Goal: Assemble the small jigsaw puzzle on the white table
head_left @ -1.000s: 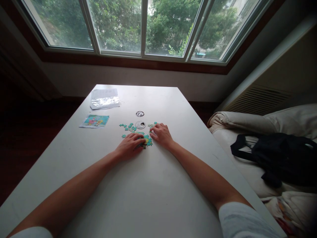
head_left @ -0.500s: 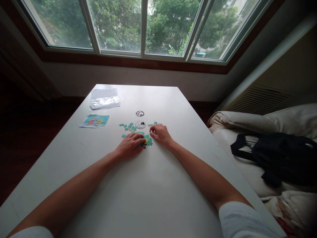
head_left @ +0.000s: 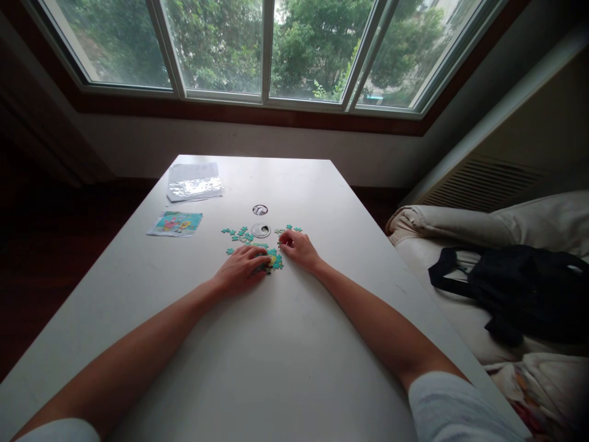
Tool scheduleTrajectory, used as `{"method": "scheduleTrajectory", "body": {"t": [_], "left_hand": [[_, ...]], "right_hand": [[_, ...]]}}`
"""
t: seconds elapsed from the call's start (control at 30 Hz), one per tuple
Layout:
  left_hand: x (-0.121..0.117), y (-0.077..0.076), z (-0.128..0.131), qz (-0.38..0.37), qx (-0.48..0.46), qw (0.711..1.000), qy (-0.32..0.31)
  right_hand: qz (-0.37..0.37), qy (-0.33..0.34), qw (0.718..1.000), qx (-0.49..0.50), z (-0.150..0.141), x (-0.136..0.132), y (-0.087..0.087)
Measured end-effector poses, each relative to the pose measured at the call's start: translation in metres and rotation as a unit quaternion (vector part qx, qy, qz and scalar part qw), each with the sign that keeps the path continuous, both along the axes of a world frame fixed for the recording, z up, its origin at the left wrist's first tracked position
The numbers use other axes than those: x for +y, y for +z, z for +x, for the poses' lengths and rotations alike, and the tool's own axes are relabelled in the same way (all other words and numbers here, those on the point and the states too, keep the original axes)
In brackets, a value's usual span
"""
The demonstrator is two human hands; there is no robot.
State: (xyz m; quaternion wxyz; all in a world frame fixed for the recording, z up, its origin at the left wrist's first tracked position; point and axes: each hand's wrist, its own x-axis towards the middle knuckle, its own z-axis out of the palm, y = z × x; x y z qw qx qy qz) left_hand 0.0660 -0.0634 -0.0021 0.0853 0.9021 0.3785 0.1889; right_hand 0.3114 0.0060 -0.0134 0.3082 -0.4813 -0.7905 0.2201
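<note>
Turquoise and yellow joined jigsaw pieces (head_left: 276, 261) lie on the white table. My left hand (head_left: 242, 267) rests over their left part with fingers stretched out flat, hiding some of them. Just to the right, my right hand (head_left: 298, 250) has its thumb and fingers pinched together at a small puzzle piece (head_left: 279, 244), mostly covered by the fingertips. Loose turquoise pieces (head_left: 242, 234) are scattered beyond my left hand. A few more loose pieces (head_left: 294, 228) lie past my right fingers.
Two round items, a larger disc (head_left: 261, 230) and a smaller one (head_left: 260, 210), lie beyond the puzzle. A turquoise picture card (head_left: 177, 224) and a clear plastic sleeve (head_left: 194, 182) are at the far left of the table (head_left: 285, 356). A black bag (head_left: 519, 288) lies on the sofa at right.
The fingers of my right hand have curled in slightly closer together. My left hand stays on the joined pieces, and the other things keep their places.
</note>
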Motion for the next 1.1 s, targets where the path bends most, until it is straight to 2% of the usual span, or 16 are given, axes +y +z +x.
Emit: {"method": "scheduleTrajectory", "body": {"t": [0.13, 0.3, 0.67, 0.8, 0.93, 1.1], "left_hand": [[0.000, -0.001, 0.000, 0.000, -0.002, 1.000, 0.001], [0.000, -0.001, 0.000, 0.002, 0.004, 1.000, 0.001], [-0.001, 0.000, 0.000, 0.002, 0.004, 1.000, -0.001], [0.000, -0.002, 0.000, 0.004, 0.000, 1.000, 0.002], [0.000, -0.001, 0.000, 0.001, 0.002, 1.000, 0.000], [-0.003, 0.002, 0.002, -0.002, 0.002, 1.000, -0.007]], "right_hand": [[-0.050, -0.005, 0.994, 0.093, -0.001, 0.000, -0.003], [-0.094, 0.002, 0.973, 0.211, -0.003, 0.004, -0.012], [-0.159, 0.030, 0.932, 0.324, -0.007, 0.001, -0.010], [-0.131, 0.021, 0.947, 0.293, -0.006, 0.002, -0.010], [-0.060, -0.028, 0.979, 0.195, 0.001, 0.004, -0.008], [-0.001, -0.084, 0.995, 0.061, 0.014, 0.009, -0.005]]}}
